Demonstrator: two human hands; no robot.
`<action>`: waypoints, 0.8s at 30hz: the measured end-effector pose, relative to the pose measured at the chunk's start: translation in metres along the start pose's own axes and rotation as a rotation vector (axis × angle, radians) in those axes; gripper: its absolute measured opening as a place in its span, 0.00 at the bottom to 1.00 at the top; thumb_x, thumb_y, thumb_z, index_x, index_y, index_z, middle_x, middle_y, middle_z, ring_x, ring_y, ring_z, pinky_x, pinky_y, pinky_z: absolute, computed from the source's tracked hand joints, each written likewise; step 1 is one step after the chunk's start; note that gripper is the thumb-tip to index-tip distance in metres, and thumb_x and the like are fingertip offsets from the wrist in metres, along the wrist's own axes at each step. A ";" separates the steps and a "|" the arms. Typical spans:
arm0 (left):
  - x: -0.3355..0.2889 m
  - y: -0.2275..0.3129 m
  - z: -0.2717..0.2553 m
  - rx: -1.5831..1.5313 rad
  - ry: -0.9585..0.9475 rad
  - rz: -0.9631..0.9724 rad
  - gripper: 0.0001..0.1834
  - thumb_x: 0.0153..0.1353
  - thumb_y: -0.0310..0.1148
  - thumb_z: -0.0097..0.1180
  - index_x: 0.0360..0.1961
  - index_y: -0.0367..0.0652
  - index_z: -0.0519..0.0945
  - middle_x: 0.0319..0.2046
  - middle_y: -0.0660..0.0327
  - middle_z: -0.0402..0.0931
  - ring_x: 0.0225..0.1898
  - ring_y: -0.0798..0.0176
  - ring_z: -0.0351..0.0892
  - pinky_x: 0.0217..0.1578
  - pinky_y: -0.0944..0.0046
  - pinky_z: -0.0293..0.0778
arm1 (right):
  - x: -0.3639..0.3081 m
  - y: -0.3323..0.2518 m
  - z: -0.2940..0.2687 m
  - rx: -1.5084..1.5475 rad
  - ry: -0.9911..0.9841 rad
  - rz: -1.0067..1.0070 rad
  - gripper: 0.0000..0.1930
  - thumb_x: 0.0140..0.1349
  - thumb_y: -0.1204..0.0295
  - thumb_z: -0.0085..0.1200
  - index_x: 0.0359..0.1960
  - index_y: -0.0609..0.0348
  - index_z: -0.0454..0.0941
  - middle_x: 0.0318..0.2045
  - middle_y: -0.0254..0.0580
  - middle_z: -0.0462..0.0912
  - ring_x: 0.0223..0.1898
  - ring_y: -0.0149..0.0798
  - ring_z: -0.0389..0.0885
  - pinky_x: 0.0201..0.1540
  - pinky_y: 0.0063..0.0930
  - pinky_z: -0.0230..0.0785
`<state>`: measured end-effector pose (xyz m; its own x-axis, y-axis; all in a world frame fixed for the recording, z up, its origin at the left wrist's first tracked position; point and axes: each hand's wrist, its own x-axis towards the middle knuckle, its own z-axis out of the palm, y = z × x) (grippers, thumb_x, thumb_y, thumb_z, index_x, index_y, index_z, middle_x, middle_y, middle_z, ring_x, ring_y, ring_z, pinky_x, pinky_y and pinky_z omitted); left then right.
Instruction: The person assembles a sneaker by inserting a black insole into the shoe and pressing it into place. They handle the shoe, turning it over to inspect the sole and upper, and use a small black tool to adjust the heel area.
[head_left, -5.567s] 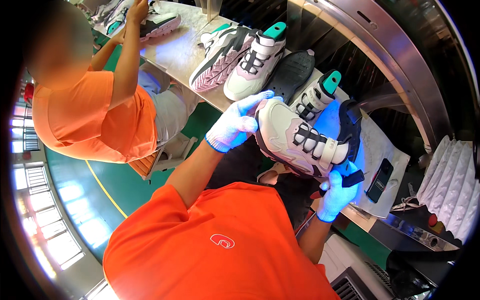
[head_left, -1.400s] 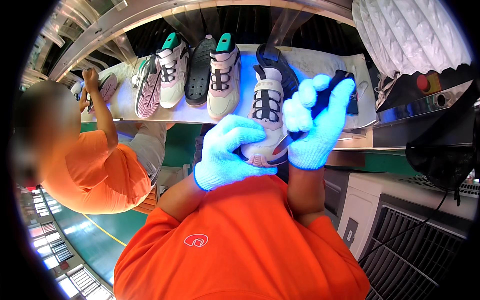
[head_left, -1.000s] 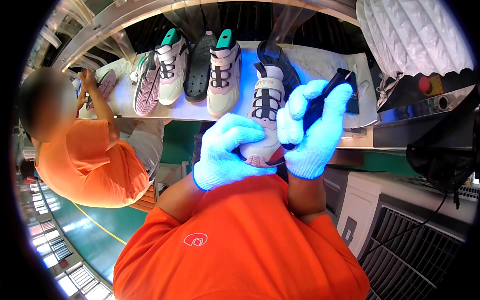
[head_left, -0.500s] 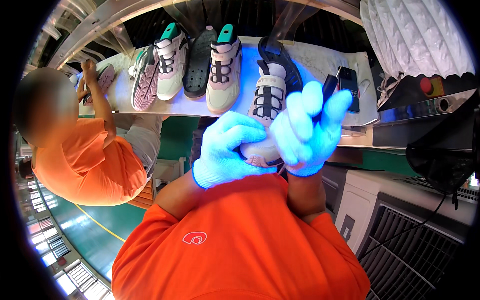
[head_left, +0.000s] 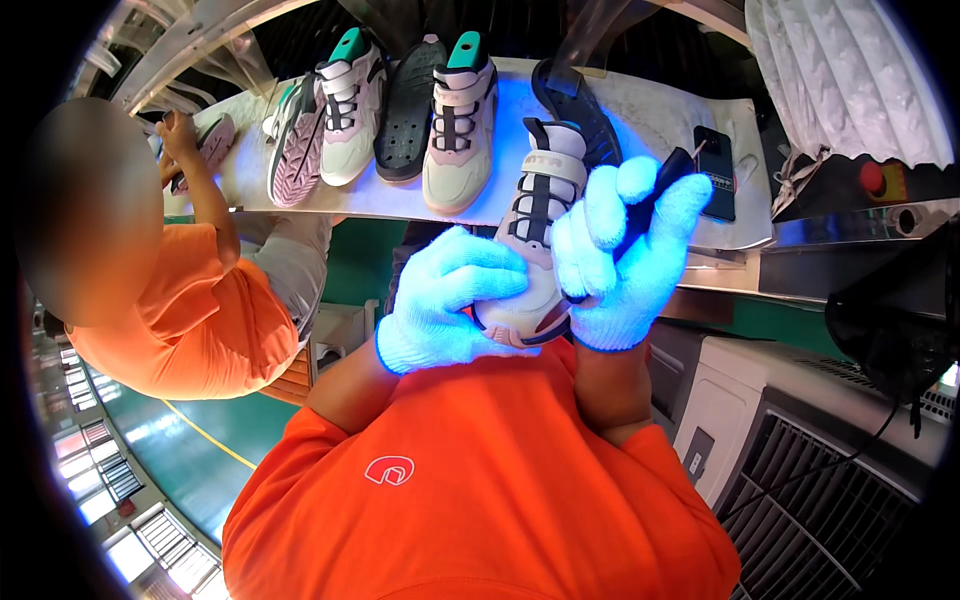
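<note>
Swung round since the first frame, where it slanted between my hands, the pale strapped shoe [head_left: 538,215] now points its toe at my chest, and my right hand has gone from heel to toe. It is at the right half of the tabletop's [head_left: 655,100] front edge, my gloved left hand [head_left: 455,295] closed on the toe, my gloved right hand [head_left: 625,260] curled around a dark tool [head_left: 672,175]. A black sole [head_left: 580,110] lies behind the ankle; a similar shoe [head_left: 462,140] with a green insert stands left, along the front edge; a phone [head_left: 714,175] lies toward the right end. By the left end sits a co-worker [head_left: 190,300] in orange. Should my left grip loosen, the shoe could drop past the edge; a slipping tool could scuff the toe. Blue glare flattens my fingers, my right hand hides the tool's lower end, and whether the red patch [head_left: 553,318] belongs to it I cannot tell.
</note>
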<state>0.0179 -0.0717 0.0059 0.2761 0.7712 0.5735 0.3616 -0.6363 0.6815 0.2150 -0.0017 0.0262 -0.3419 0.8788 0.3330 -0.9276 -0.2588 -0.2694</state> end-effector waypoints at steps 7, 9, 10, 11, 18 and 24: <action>-0.024 -0.013 -0.029 0.018 -0.142 -0.023 0.27 0.56 0.52 0.81 0.50 0.46 0.91 0.54 0.56 0.90 0.45 0.51 0.84 0.47 0.55 0.77 | -0.024 -0.029 -0.010 -0.516 0.180 -0.041 0.25 0.84 0.44 0.48 0.47 0.57 0.77 0.27 0.42 0.79 0.13 0.33 0.69 0.14 0.28 0.64; -0.034 -0.018 -0.039 0.010 -0.171 -0.072 0.26 0.59 0.53 0.78 0.51 0.46 0.91 0.58 0.56 0.90 0.47 0.50 0.83 0.50 0.54 0.77 | -0.031 -0.033 -0.025 -0.693 0.332 -0.062 0.22 0.85 0.48 0.50 0.47 0.56 0.78 0.26 0.40 0.79 0.14 0.32 0.70 0.15 0.27 0.62; -0.039 -0.020 -0.042 0.003 -0.162 -0.090 0.26 0.59 0.52 0.78 0.52 0.46 0.91 0.58 0.56 0.90 0.48 0.50 0.83 0.50 0.54 0.77 | -0.035 -0.032 -0.031 -0.775 0.440 -0.064 0.21 0.85 0.49 0.50 0.46 0.55 0.78 0.26 0.39 0.79 0.14 0.31 0.70 0.16 0.27 0.62; -0.043 -0.022 -0.044 -0.005 -0.152 -0.108 0.26 0.59 0.52 0.78 0.52 0.46 0.91 0.59 0.55 0.89 0.48 0.50 0.83 0.51 0.54 0.77 | -0.037 -0.030 -0.035 -0.833 0.515 -0.052 0.20 0.85 0.50 0.50 0.46 0.56 0.78 0.26 0.38 0.78 0.15 0.31 0.71 0.17 0.27 0.63; -0.046 -0.034 -0.054 -0.124 -0.113 -0.183 0.24 0.58 0.45 0.79 0.52 0.45 0.91 0.60 0.55 0.89 0.50 0.52 0.82 0.53 0.54 0.78 | -0.038 -0.024 -0.054 -0.826 0.712 -0.038 0.11 0.84 0.65 0.54 0.47 0.61 0.81 0.30 0.43 0.85 0.17 0.29 0.75 0.19 0.25 0.67; -0.053 -0.047 -0.056 -0.373 -0.015 -0.317 0.28 0.50 0.35 0.85 0.54 0.43 0.91 0.64 0.52 0.86 0.56 0.54 0.82 0.59 0.54 0.78 | -0.029 -0.022 -0.066 -0.996 0.730 -0.090 0.12 0.83 0.67 0.55 0.54 0.65 0.82 0.38 0.46 0.90 0.18 0.28 0.76 0.21 0.23 0.68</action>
<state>-0.0633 -0.0837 -0.0307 0.2176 0.9266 0.3068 0.0869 -0.3315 0.9394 0.2553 0.0053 -0.0368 0.1771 0.9780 -0.1098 -0.3152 -0.0493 -0.9477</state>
